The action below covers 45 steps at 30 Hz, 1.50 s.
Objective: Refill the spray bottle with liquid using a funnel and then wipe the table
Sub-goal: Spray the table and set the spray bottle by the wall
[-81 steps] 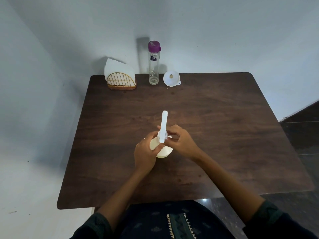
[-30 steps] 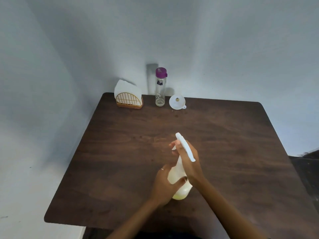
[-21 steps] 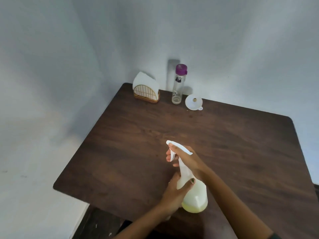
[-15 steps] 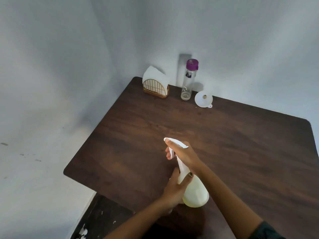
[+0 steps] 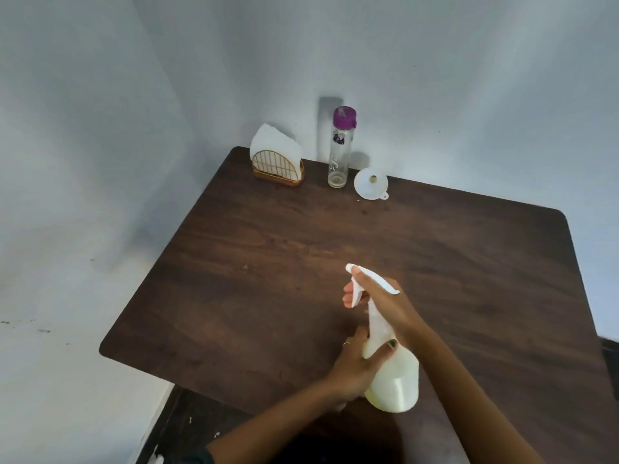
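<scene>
The spray bottle (image 5: pixel 393 373) stands on the dark wooden table (image 5: pixel 268 279), near the front edge of it; the lower part of the bottle holds a pale yellow liquid. The left hand (image 5: pixel 355 366) grips the body of the bottle from the left side, its fingers curled around it and the thumb lying across the front. The right hand (image 5: pixel 385 303) holds the white spray head (image 5: pixel 371 279) on top of the bottle; its fingers are wrapped around the trigger and the neck. Far behind the bottle, at the back edge of the table, a white funnel (image 5: pixel 371 183) lies with its wide mouth up; just left of the funnel stands a clear bottle with a purple cap (image 5: pixel 340 149); further left stands a napkin holder (image 5: pixel 278 162) with white napkins.
</scene>
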Each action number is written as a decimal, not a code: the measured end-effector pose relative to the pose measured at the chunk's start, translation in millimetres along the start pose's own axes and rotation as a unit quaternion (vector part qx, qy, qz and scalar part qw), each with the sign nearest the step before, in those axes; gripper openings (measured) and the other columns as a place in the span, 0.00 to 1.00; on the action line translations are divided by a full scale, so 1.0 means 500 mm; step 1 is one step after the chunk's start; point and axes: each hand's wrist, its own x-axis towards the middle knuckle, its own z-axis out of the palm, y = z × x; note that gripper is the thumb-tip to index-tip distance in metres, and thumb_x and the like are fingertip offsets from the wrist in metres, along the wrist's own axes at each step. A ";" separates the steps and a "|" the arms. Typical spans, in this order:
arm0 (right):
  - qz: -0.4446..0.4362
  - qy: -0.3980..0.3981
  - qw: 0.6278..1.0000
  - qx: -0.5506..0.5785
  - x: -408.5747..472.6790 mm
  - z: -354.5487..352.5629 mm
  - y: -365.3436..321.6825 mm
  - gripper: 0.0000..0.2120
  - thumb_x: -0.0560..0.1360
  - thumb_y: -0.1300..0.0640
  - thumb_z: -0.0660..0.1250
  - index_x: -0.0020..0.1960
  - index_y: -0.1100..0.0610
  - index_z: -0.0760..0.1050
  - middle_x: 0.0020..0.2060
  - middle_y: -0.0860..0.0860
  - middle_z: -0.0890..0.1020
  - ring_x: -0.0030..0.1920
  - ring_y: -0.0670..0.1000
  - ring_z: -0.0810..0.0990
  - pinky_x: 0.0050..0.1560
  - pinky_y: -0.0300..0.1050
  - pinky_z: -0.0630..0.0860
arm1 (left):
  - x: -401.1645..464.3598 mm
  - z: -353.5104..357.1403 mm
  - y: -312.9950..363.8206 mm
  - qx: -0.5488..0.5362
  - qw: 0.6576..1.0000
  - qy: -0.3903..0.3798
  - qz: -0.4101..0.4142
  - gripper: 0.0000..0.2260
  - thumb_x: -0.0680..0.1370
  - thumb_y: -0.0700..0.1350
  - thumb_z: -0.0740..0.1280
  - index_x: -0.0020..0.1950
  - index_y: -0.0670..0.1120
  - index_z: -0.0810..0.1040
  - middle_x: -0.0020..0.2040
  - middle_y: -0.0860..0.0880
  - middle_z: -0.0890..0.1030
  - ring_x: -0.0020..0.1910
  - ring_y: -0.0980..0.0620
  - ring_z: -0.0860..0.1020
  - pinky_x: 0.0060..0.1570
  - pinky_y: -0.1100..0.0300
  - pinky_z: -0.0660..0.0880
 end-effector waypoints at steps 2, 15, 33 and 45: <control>-0.001 0.037 0.999 -0.007 -0.024 -0.034 0.021 0.25 0.77 0.47 0.63 0.45 0.72 0.78 0.39 0.57 0.82 0.39 0.48 0.82 0.36 0.28 0.75 | 0.000 0.030 0.000 0.020 0.999 -0.044 0.002 0.22 0.77 0.61 0.61 0.69 0.61 0.61 0.65 0.55 0.71 0.63 0.54 0.71 0.63 0.51 0.72; 0.066 0.173 0.981 -0.064 -0.094 -0.049 0.117 0.24 0.74 0.39 0.64 0.39 0.61 0.80 0.30 0.54 0.82 0.31 0.50 0.80 0.38 0.41 0.77 | -0.042 0.075 -0.047 0.065 0.986 -0.143 -0.048 0.27 0.78 0.60 0.59 0.74 0.65 0.49 0.71 0.51 0.67 0.68 0.47 0.68 0.56 0.46 0.77; -0.098 0.022 0.993 -0.059 -0.128 -0.033 -0.018 0.11 0.74 0.51 0.70 0.56 0.47 0.78 0.48 0.49 0.82 0.49 0.47 0.81 0.45 0.33 0.76 | -0.024 0.031 -0.021 0.053 0.987 0.005 0.150 0.22 0.77 0.57 0.64 0.70 0.61 0.62 0.61 0.54 0.73 0.60 0.62 0.71 0.58 0.66 0.68; -0.191 0.257 0.940 -0.120 -0.085 0.020 -0.036 0.13 0.66 0.55 0.77 0.46 0.48 0.76 0.41 0.43 0.82 0.45 0.41 0.80 0.44 0.31 0.74 | 0.053 -0.053 0.052 0.108 0.953 0.142 0.244 0.15 0.78 0.45 0.65 0.59 0.61 0.66 0.60 0.52 0.72 0.58 0.58 0.72 0.54 0.67 0.69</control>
